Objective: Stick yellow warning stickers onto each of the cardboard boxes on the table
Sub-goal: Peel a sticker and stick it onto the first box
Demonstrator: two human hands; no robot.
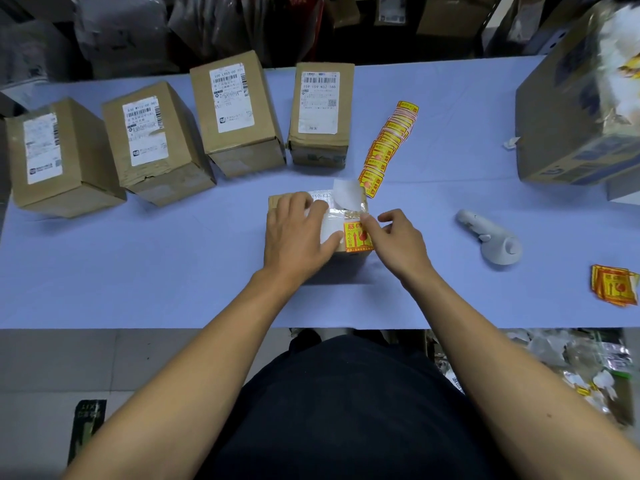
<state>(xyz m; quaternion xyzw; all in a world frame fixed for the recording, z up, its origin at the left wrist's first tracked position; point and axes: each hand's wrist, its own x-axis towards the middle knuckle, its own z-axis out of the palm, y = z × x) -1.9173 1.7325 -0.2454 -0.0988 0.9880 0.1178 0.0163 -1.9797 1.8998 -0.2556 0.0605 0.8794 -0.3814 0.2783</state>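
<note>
A small cardboard box (277, 204) lies in the middle of the table under both hands. My left hand (298, 233) rests flat on its top, covering the white shipping label. A yellow warning sticker (356, 235) lies on the box's right part. My right hand (394, 237) pinches the sticker's upper right edge, where the white backing paper (346, 195) curls up. A strip of yellow stickers (388, 140) trails away from the box toward the back. Several more cardboard boxes (239, 116) with white labels stand in a row at the back left.
A large open cardboard carton (568, 112) stands at the back right. A white handheld device (491, 240) lies right of my right hand. A small pile of yellow stickers (613, 285) sits near the right edge. The blue table (138, 271) ends just before my body.
</note>
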